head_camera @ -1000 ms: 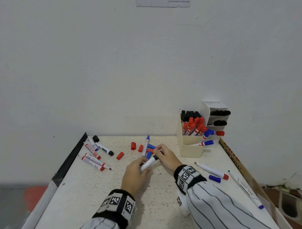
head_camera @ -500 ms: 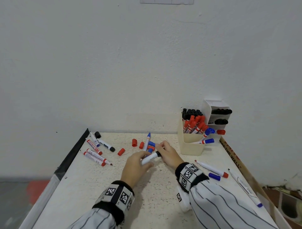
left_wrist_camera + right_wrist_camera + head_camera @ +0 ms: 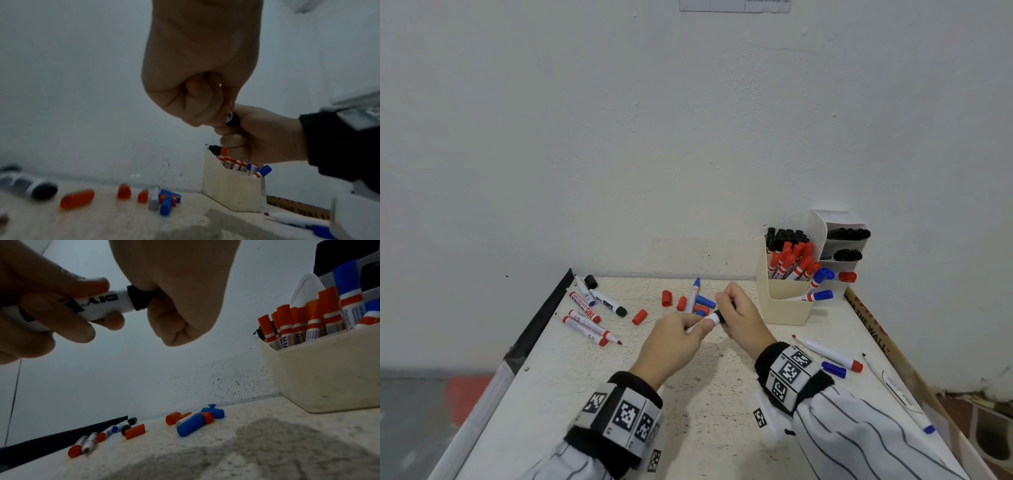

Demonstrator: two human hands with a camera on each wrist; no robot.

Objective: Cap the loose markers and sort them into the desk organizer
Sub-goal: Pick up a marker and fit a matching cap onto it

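My left hand [image 3: 681, 334] grips the white barrel of a black marker [image 3: 102, 305] a little above the table's middle. My right hand [image 3: 739, 315] is curled round its black cap [image 3: 139, 296], which sits on the marker's end. The cream desk organizer [image 3: 784, 301] stands at the back right, holding black, red and blue capped markers [image 3: 791, 257]. Loose red and blue caps [image 3: 685, 303] and a blue marker [image 3: 693, 294] lie just behind my hands. In the left wrist view both hands meet at the cap [image 3: 231, 117].
Several red and black markers [image 3: 589, 315] lie at the table's left, near its dark edge [image 3: 541, 322]. To the right lie a red marker [image 3: 828, 353], a blue cap [image 3: 834, 370] and a long blue-tipped marker [image 3: 897, 394]. A wooden board [image 3: 876, 335] borders the right side.
Both hands have lifted the black marker slightly and drawn together. The right hand now covers the black cap on the marker's end.
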